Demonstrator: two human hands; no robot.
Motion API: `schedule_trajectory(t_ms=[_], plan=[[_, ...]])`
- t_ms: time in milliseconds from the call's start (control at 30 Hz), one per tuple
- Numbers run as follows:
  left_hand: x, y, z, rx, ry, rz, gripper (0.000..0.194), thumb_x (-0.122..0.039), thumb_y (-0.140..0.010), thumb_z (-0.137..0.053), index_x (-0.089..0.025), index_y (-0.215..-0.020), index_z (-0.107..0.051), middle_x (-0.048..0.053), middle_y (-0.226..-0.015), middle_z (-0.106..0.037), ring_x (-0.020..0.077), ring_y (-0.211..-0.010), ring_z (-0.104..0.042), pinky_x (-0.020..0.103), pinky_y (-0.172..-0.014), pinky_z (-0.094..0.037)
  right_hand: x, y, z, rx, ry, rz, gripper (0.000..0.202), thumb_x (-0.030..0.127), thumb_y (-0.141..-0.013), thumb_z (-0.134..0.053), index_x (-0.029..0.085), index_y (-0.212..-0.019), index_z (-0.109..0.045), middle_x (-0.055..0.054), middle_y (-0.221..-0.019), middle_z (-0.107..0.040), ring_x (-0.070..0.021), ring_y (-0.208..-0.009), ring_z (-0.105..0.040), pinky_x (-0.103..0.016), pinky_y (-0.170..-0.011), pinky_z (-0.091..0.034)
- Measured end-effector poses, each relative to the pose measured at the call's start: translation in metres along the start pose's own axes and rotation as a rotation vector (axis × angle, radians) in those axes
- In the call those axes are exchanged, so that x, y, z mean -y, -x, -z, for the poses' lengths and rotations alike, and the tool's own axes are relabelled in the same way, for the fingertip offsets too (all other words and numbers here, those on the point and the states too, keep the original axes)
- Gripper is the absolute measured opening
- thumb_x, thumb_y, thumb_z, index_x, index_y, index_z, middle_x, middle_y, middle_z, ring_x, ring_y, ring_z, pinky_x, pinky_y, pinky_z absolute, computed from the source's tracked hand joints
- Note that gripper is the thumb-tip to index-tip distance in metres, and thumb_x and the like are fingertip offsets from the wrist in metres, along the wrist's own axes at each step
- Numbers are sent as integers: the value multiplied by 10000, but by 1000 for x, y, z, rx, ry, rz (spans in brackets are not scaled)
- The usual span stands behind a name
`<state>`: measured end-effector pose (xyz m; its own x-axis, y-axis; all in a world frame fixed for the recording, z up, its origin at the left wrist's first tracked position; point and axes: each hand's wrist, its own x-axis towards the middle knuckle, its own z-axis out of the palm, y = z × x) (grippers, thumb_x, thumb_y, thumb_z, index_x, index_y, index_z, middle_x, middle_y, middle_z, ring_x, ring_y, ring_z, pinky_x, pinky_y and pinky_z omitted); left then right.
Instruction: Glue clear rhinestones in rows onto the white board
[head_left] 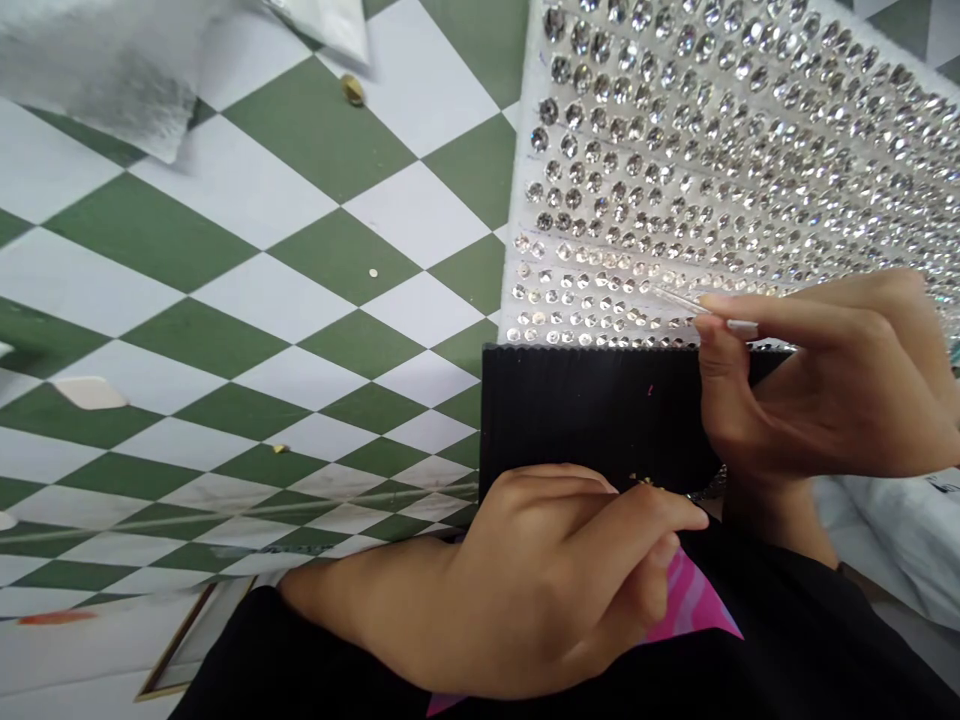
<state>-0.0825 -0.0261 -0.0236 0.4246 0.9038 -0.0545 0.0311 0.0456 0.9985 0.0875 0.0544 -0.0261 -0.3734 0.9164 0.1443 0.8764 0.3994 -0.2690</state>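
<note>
Rows of clear faceted rhinestones [675, 130] cover a white sheet [512, 300] at the upper right. My right hand [840, 385] pinches a thin, pale, pointed stick-like tool [679, 300] between thumb and forefinger. Its tip lies over the stones in the lower rows. Below them is a black sheet with a ridged edge [555, 400], partly under my right hand. My left hand [577, 580] is curled at the sheet's lower edge, thumb near the forefinger; whatever it may hold is hidden. Tiny gold bits [643, 482] lie beside its knuckles.
A green-and-white checked surface [315, 250] spreads to the left. On it lie a gold stone [352, 90], a smaller gold piece [280, 449], a white dot [373, 273] and a pale flat piece [91, 392]. A translucent plastic bag [112, 80] sits at the upper left.
</note>
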Motion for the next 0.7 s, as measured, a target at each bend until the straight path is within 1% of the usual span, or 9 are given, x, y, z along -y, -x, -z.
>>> schedule_trajectory(t_ms=[100,233,333,433,567,633,700], plan=[[0,1,0,-13,1,3,240,-127,-881,-435,-75,-1018,-624,45,-836,-733,109,-657,-679,225,-760,-592,2,-2,0,31,20,-39,53,285,-779,-642,252,-801,-677,8,-575,-575,-150,-546,-529,-311,-561,-397],[1,1,0,-23,-1,9,244,-118,-876,-435,-84,-1024,-626,43,-801,-728,122,-667,-689,229,-757,-599,4,-4,1,91,55,-97,130,363,-801,-597,269,-775,-683,-1,-548,-565,-164,-555,-529,-321,-571,-401],[1,0,0,-5,13,-2,244,-108,-870,-439,-58,-1010,-632,62,-805,-727,125,-655,-689,236,-743,-603,4,-4,2,112,42,-122,156,387,-807,-590,270,-775,-687,-7,-548,-566,-162,-551,-521,-324,-572,-399],[1,0,0,-16,8,-8,249,-100,-870,-433,-55,-1013,-632,64,-813,-728,115,-647,-679,240,-742,-599,3,-4,3,129,18,-134,179,409,-811,-584,269,-787,-693,-13,-557,-566,-159,-545,-509,-333,-588,-399],[1,3,0,-23,-31,-3,243,-115,-869,-431,-91,-1016,-622,21,-749,-710,100,-640,-663,237,-754,-589,1,-2,4,153,45,-97,148,376,-820,-581,273,-788,-683,-2,-554,-531,-140,-530,-465,-330,-612,-401],[1,3,-1,-21,-34,-5,238,-109,-866,-433,-91,-1016,-617,16,-736,-705,98,-640,-661,237,-755,-588,2,-2,6,109,53,-20,72,319,-802,-618,276,-807,-675,7,-561,-525,-131,-542,-453,-311,-613,-401],[2,1,-3,-21,-29,-5,241,-105,-864,-434,-84,-1018,-618,20,-740,-705,103,-647,-666,243,-756,-589,4,-4,8,96,24,-19,45,278,-779,-650,284,-819,-667,16,-563,-520,-122,-551,-436,-295,-611,-396]])
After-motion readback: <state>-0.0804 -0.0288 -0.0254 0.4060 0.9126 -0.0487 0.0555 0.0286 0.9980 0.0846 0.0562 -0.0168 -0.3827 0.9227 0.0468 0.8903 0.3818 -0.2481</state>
